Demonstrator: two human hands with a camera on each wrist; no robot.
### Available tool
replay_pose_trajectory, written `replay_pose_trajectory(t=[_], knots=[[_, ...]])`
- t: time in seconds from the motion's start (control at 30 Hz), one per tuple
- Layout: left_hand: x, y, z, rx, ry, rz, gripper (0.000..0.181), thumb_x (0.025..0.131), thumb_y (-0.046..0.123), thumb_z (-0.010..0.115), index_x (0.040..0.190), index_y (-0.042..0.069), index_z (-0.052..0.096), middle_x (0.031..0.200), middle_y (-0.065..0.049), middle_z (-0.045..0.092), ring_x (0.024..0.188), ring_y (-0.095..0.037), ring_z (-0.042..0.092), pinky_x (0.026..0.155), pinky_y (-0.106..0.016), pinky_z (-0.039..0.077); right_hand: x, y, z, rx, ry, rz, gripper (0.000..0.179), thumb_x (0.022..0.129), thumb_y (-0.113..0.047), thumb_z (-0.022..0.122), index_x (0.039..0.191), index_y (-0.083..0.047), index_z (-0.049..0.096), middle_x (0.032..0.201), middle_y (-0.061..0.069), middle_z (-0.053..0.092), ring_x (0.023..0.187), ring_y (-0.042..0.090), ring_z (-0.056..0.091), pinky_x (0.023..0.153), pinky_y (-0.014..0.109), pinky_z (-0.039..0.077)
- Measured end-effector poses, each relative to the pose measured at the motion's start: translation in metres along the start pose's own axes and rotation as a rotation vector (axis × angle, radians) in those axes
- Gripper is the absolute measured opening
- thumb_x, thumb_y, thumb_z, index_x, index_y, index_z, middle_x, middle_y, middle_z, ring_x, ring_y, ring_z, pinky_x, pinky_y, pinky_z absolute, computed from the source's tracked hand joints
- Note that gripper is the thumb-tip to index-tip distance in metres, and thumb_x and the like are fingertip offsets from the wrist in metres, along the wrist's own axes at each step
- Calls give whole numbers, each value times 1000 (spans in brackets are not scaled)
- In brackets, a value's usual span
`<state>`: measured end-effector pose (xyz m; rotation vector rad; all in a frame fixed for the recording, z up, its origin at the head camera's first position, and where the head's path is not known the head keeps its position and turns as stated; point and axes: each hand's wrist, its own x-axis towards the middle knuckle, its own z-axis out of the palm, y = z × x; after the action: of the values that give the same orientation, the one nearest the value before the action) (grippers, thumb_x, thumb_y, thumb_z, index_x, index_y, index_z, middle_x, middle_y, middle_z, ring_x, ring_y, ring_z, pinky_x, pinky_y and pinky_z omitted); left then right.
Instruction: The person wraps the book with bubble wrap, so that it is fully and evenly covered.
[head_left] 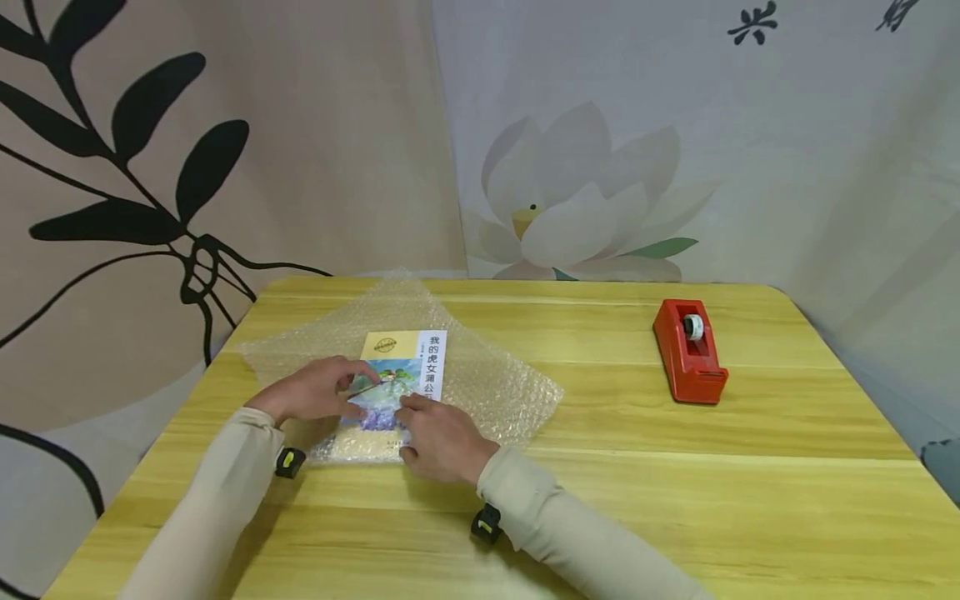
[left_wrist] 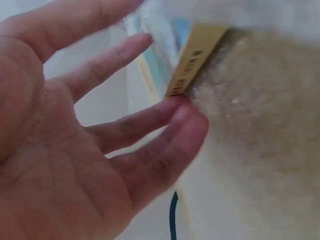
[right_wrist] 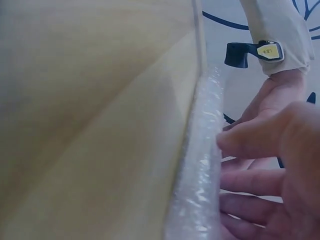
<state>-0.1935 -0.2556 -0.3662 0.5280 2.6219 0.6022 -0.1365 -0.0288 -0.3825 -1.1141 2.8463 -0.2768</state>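
Observation:
A picture book [head_left: 431, 354] with a yellow, blue and white cover lies on a sheet of bubble wrap [head_left: 502, 392], turned cornerwise on the table. Its lower part looks covered by a folded flap of the wrap. At the book's left side is my left hand [head_left: 315, 390], fingers spread over the cover; the left wrist view has those fingers [left_wrist: 145, 127] touching the book's edge. My right hand [head_left: 446, 442] rests on the lower right of the book. In the right wrist view its thumb [right_wrist: 250, 137] touches the wrapped edge [right_wrist: 197, 185], with the other fingers extended.
A red tape dispenser [head_left: 688, 358] with a small roll of tape stands at the right of the wooden table [head_left: 645, 492]. Behind the table hangs a cloth [head_left: 337, 150] printed with leaves and a flower.

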Motion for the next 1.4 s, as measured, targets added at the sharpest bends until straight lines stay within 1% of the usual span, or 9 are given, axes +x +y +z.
replay_pose_trajectory(t=[0.2,0.27,0.43,0.53,0.73,0.93,1.1,1.23,1.4], knots=[[5,0,-12,-49,-58,5,31,90,26,59,120,19,59,100,-9,62,87,-20,54,70,-32,45,3,-1,-3,-51,-57,33,49,86,-36,62,130,-18,52,144,-1,43,134,14,41,98,29,47],[6,-3,-16,-70,-42,-6,28,93,24,54,120,18,59,107,-11,62,95,-23,57,75,-36,48,4,-2,-3,-55,-73,45,49,86,-37,61,130,-19,51,145,-2,42,134,13,40,97,29,47],[16,-12,-27,-134,117,-67,28,96,22,48,120,14,58,123,-13,57,112,-33,54,88,-46,49,5,-4,-2,-66,-79,52,46,85,-37,62,128,-22,53,145,-3,42,133,12,41,93,29,50],[27,-17,-33,-189,212,-94,29,97,25,47,121,12,57,124,-13,56,117,-34,51,93,-48,46,6,-5,-2,-73,-83,57,46,85,-38,63,127,-24,54,145,-4,42,134,11,41,89,29,52],[53,-26,-42,-290,308,-130,32,98,25,43,125,8,52,129,-15,52,118,-32,50,94,-47,47,7,-6,-2,-89,-90,71,45,84,-39,63,126,-25,54,145,-5,42,133,11,42,79,27,55],[79,-34,-48,-401,303,-156,38,98,25,42,130,5,45,136,-20,45,122,-36,45,98,-50,43,6,-7,-2,-95,-89,72,46,83,-40,64,126,-26,54,144,-6,42,132,11,42,79,28,56],[97,-37,-47,-401,275,-213,45,97,26,42,137,5,39,142,-20,39,124,-36,43,98,-49,42,6,-6,-1,-114,-80,73,46,83,-41,65,125,-26,54,143,-6,44,131,10,44,80,28,55],[107,-40,-44,-412,282,-262,46,97,23,39,140,6,36,145,-21,33,127,-37,38,99,-51,40,6,-6,-1,-115,-77,83,45,82,-40,66,124,-27,55,143,-8,44,130,10,44,78,29,56],[114,-45,-47,-324,242,-295,52,95,25,39,143,6,30,149,-24,25,133,-43,29,104,-56,33,6,-8,0,-128,-60,92,42,81,-40,67,120,-27,57,140,-9,47,128,9,46,75,30,57]])
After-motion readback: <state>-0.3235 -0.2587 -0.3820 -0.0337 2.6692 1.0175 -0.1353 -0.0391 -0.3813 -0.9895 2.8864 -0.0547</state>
